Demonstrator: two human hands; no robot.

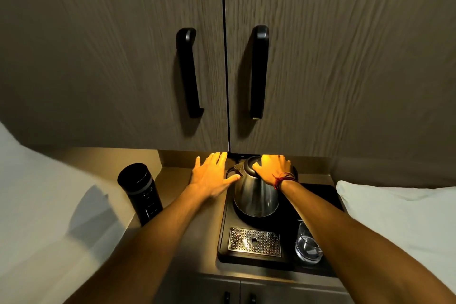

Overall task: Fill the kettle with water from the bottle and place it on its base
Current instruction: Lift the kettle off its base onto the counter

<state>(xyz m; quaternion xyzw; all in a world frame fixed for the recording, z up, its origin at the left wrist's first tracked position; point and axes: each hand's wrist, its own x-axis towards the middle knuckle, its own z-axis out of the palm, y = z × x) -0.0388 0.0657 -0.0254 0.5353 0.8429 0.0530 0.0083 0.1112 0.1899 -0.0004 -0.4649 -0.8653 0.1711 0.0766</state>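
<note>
The steel kettle (pixel 255 195) stands on its round base (pixel 249 216) on the black tray (pixel 225 237), under the right hand (pixel 272 168), whose fingers curl over its lid. The left hand (pixel 212 175) hovers flat with fingers spread, thumb tip just beside the spout. A dark bottle (pixel 140 192) stands on the counter well left of those fingers.

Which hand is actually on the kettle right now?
The right hand, the one with the red wrist thread, rests on the kettle lid. The left hand is spread open beside the spout, holding nothing.
</note>
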